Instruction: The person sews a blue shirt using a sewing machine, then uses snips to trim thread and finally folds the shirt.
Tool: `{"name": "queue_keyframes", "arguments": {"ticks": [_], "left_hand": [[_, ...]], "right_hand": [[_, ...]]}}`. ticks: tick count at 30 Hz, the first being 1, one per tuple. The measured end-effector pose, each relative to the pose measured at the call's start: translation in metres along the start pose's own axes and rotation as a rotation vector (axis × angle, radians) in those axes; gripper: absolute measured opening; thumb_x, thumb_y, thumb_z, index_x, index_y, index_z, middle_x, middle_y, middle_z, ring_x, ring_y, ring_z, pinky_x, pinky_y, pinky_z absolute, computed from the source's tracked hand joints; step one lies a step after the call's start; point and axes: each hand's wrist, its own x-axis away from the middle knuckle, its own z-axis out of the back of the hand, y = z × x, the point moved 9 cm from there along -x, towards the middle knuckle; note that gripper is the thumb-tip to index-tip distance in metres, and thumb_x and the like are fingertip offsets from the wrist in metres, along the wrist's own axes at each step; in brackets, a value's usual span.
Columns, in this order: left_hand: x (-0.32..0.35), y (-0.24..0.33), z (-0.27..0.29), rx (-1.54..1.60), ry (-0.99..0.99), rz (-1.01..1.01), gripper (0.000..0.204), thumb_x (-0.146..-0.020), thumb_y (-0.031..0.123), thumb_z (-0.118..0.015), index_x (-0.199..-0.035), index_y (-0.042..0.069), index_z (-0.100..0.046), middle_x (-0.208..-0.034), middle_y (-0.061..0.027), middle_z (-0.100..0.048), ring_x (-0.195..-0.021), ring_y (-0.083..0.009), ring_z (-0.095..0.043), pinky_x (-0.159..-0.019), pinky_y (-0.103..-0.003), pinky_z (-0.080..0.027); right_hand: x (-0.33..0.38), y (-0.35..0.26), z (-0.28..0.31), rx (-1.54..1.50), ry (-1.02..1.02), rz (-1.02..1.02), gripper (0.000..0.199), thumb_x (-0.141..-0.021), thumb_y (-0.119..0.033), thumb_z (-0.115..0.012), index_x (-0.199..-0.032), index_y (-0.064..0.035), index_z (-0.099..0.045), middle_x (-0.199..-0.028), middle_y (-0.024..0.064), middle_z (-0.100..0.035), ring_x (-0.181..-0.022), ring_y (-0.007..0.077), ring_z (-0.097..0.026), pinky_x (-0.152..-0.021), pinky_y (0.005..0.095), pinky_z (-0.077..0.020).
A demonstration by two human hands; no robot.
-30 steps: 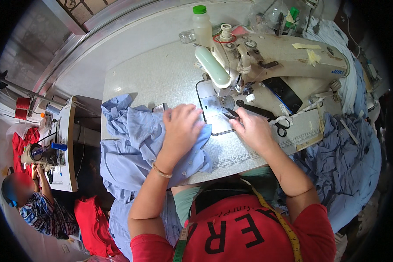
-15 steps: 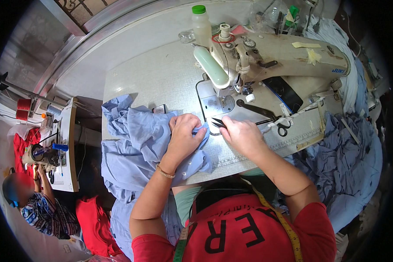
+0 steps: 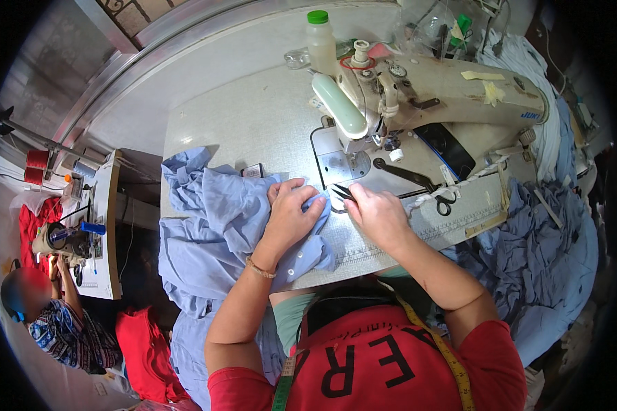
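Note:
My left hand (image 3: pixel 293 211) is closed on the edge of a light blue buttoned garment (image 3: pixel 230 205), pinching a small fold between thumb and fingers. Much of that garment lies bunched on the sewing table to the left and hangs over its front edge. Thread snips (image 3: pixel 342 192) with dark pointed blades are gripped in my right hand (image 3: pixel 378 218), their tips beside the pinched fold. Whether the blades touch the cloth I cannot tell. Just beyond both hands stands the needle area of the sewing machine (image 3: pixel 452 89).
Black-handled scissors (image 3: pixel 445 204) lie right of my right hand. A green-capped bottle (image 3: pixel 321 44) stands behind the machine. Heaped blue cloth (image 3: pixel 535 253) fills the right side. At far left, another person (image 3: pixel 68 329) works at a second machine with red cloth.
The view has shifted slightly. Both hands keep nearly the same place, and the snips remain by the pinched fold.

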Motion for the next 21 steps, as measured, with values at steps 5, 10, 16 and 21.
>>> {"name": "queue_keyframes", "arguments": {"ticks": [5, 10, 16, 21], "left_hand": [[0.002, -0.009, -0.002, 0.028, -0.002, 0.035, 0.02, -0.082, 0.024, -0.067, -0.091, 0.007, -0.071, -0.106, -0.0193, -0.063, -0.111, -0.0308, -0.052, -0.101, -0.044, -0.028], [0.001, -0.017, -0.008, 0.047, -0.031, 0.06, 0.02, -0.084, 0.023, -0.066, -0.094, 0.008, -0.071, -0.112, -0.0177, -0.062, -0.113, -0.0306, -0.05, -0.103, -0.043, -0.027], [-0.001, -0.027, -0.013, 0.072, -0.117, 0.108, 0.022, -0.086, 0.022, -0.066, -0.101, 0.007, -0.07, -0.12, -0.0167, -0.061, -0.115, -0.0295, -0.047, -0.103, -0.039, -0.028], [-0.001, -0.03, -0.014, 0.079, -0.128, 0.11, 0.023, -0.086, 0.023, -0.065, -0.101, 0.006, -0.07, -0.121, -0.0169, -0.061, -0.116, -0.0284, -0.047, -0.103, -0.038, -0.028]], "right_hand": [[0.003, 0.011, -0.011, -0.158, -0.262, -0.224, 0.025, -0.088, -0.029, -0.061, -0.094, -0.0049, -0.055, -0.083, 0.0165, -0.067, -0.072, 0.0344, -0.064, -0.067, 0.0413, -0.0501], [0.005, 0.024, -0.043, -0.804, -0.475, -0.27, 0.033, -0.093, -0.038, -0.058, -0.091, -0.0047, -0.057, -0.069, 0.0088, -0.057, -0.054, 0.0176, -0.052, -0.053, 0.0324, -0.0448], [0.001, 0.02, -0.053, -1.045, -0.78, -0.459, 0.032, -0.097, -0.039, -0.053, -0.087, -0.0083, -0.055, -0.06, -0.0024, -0.045, -0.045, 0.0059, -0.038, -0.041, 0.0229, -0.034], [-0.001, 0.019, -0.053, -1.009, -0.697, -0.477, 0.032, -0.097, -0.038, -0.054, -0.086, -0.0088, -0.054, -0.06, -0.0026, -0.045, -0.044, 0.0057, -0.037, -0.041, 0.0222, -0.0327]]}}
